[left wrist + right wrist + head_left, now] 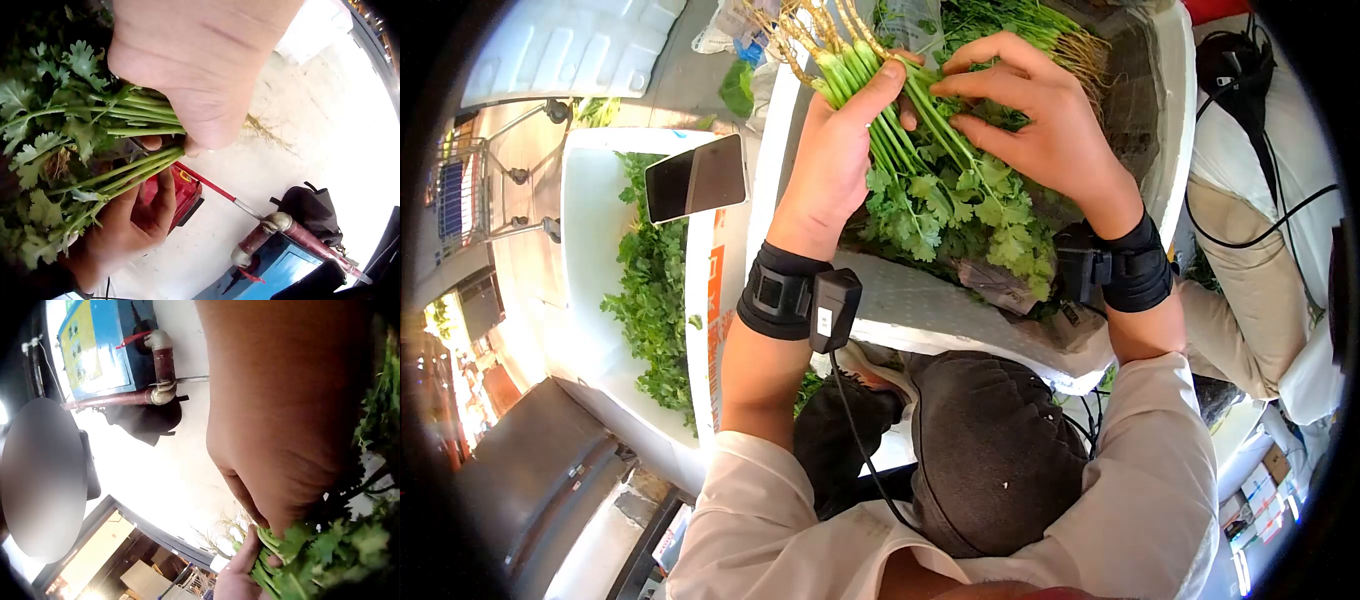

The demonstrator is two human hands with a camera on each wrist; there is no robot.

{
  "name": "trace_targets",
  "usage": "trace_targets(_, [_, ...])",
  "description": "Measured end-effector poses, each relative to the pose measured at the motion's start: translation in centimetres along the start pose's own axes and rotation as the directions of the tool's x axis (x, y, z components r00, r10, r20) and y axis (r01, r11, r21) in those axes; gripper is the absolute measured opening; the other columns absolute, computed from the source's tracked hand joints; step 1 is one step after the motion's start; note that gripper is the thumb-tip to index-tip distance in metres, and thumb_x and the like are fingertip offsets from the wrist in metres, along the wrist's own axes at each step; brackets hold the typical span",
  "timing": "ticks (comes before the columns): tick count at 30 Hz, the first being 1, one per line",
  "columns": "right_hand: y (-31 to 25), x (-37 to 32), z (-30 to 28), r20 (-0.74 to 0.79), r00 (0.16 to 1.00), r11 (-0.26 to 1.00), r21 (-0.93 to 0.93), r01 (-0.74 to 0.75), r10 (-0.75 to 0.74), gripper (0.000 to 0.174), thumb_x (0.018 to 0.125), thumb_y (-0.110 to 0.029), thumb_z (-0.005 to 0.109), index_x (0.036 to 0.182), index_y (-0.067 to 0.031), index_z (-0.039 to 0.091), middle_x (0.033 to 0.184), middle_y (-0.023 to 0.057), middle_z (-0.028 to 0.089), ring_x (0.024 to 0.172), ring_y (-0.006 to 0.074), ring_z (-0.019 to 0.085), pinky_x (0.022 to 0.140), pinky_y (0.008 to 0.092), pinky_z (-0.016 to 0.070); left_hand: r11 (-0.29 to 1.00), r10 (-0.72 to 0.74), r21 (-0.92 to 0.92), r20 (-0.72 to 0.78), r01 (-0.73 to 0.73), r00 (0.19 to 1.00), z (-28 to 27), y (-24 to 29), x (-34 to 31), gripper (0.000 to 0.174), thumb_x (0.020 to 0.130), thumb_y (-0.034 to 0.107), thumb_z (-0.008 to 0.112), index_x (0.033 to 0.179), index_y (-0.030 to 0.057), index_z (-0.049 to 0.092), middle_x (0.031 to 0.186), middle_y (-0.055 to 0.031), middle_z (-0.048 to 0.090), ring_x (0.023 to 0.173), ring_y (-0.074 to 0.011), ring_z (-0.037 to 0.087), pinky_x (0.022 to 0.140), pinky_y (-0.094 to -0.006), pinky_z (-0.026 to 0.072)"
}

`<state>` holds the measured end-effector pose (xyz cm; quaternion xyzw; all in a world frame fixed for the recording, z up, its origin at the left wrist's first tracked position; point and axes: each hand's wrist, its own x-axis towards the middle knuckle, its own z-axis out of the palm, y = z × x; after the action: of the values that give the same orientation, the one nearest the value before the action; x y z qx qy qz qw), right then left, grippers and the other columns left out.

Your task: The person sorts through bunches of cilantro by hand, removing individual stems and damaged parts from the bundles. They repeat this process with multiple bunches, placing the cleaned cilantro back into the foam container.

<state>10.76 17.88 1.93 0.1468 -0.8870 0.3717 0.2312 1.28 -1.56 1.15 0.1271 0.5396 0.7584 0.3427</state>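
Observation:
A bunch of cilantro (940, 205) with long pale roots is in my left hand (835, 150), which grips the green stems just below the roots with the thumb across them. The roots point away from me and the leaves spread toward me over a white foam box (880, 305). My right hand (1050, 125) is beside the stems on the right, its fingers loosely bent with a gap between thumb and fingertips. In the left wrist view, the right fingers (164, 203) come close to the stems (134, 175) from below. In the right wrist view, the hands overlap at the stems.
More rooted cilantro (1040, 35) lies at the box's far end. To the left, a second white box (590, 300) holds leafy greens (655, 310), with a phone (697, 180) on its edge. A wheeled cart (495, 185) stands farther left. A cable (855, 420) hangs from my left wrist.

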Motion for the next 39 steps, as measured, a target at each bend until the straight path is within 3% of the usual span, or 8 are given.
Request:
trace_targets(15, [-0.2,0.0,0.7,-0.097,0.983,0.970,-0.201,0.134,-0.156,0.016,0.081,-0.009,0.079,0.096,-0.0078,0.075,0.099,0.0042,0.067,0.078,0.0242,0.068,0.068,0.0350,0.0570,0.999,-0.035,0.013,0.013,0.035,0.999,0.2,-0.6,-0.2,0.024,0.101,0.022,0.065,0.114,0.0031,0.069,0.096,-0.0002,0.068,0.078,-0.0098,0.060,0.070,-0.0252,0.0488])
trace_targets(23, [-0.3,0.0,1.2,-0.145,0.988,0.997,-0.066,0.040,-0.049,0.018,0.087,-0.006,0.075,0.104,-0.0056,0.071,0.103,0.0076,0.065,0.085,0.0293,0.067,0.073,0.0369,0.0551,0.992,-0.028,0.121,0.072,0.019,0.997,0.0,-0.8,-0.4,0.025,0.100,0.021,0.066,0.119,0.0049,0.066,0.101,-0.0009,0.067,0.082,-0.0106,0.064,0.068,-0.0265,0.0540])
trace_targets(26, [-0.5,0.0,1.2,-0.140,0.990,1.000,-0.027,0.010,-0.014,0.019,0.088,-0.004,0.072,0.107,-0.0034,0.069,0.106,0.0102,0.064,0.092,0.0324,0.065,0.078,0.0373,0.0540,0.996,-0.044,0.079,0.042,0.040,0.998,0.8,-0.5,-0.6,0.017,0.099,0.018,0.066,0.109,0.0041,0.068,0.093,0.0005,0.066,0.078,-0.0102,0.060,0.070,-0.0267,0.0490])
trace_targets(33, [-0.9,0.0,2.1,-0.187,0.982,1.000,0.018,-0.024,0.027,0.020,0.092,-0.005,0.069,0.112,-0.0027,0.065,0.105,0.0138,0.064,0.093,0.0321,0.065,0.077,0.0357,0.0523,0.996,-0.018,0.085,0.086,0.011,0.996,0.4,-0.7,-0.6,0.021,0.099,0.022,0.067,0.110,0.0039,0.068,0.092,0.0006,0.067,0.077,-0.0096,0.061,0.070,-0.0261,0.0490])
trace_targets(35, [-1.3,-0.1,2.3,-0.225,0.896,0.916,0.220,-0.335,0.382,0.017,0.096,-0.005,0.065,0.113,-0.0033,0.064,0.099,0.0125,0.066,0.089,0.0248,0.066,0.075,0.0333,0.0511,0.945,-0.039,0.324,0.245,-0.044,0.969,0.3,-0.9,-0.7,0.025,0.098,0.027,0.069,0.108,0.0046,0.070,0.088,0.0016,0.067,0.075,-0.0086,0.061,0.070,-0.0263,0.0492])
trace_targets(36, [-0.7,-0.3,1.8,-0.177,0.873,0.860,0.346,-0.376,0.453,0.022,0.105,-0.007,0.054,0.126,-0.0023,0.058,0.080,0.0020,0.064,0.079,0.0076,0.061,0.070,0.0241,0.0485,0.897,-0.106,0.441,0.293,-0.036,0.950,0.6,-1.1,-1.1,0.027,0.096,0.030,0.071,0.106,0.0053,0.071,0.083,0.0019,0.066,0.073,-0.0087,0.060,0.070,-0.0264,0.0494])
trace_targets(37, [-0.6,0.1,1.2,-0.224,0.852,0.859,0.333,-0.390,0.473,0.024,0.103,-0.003,0.054,0.127,-0.0023,0.059,0.092,0.0052,0.068,0.089,0.0107,0.064,0.078,0.0262,0.0513,0.902,-0.119,0.431,0.254,-0.002,0.960,1.1,-1.4,-1.5,0.026,0.096,0.030,0.071,0.104,0.0049,0.072,0.082,0.0013,0.066,0.074,-0.0093,0.061,0.070,-0.0255,0.0492])
trace_targets(39, [-1.5,0.9,0.2,-0.239,0.689,0.701,0.476,-0.531,0.684,0.011,0.097,0.000,0.062,0.108,-0.0014,0.061,0.086,-0.0011,0.061,0.077,0.0039,0.054,0.067,0.0224,0.0450,0.912,-0.068,0.409,0.252,-0.042,0.965,0.9,-1.2,-1.0,0.023,0.098,0.026,0.068,0.106,0.0042,0.071,0.083,0.0007,0.067,0.073,-0.0103,0.060,0.069,-0.0257,0.0489])
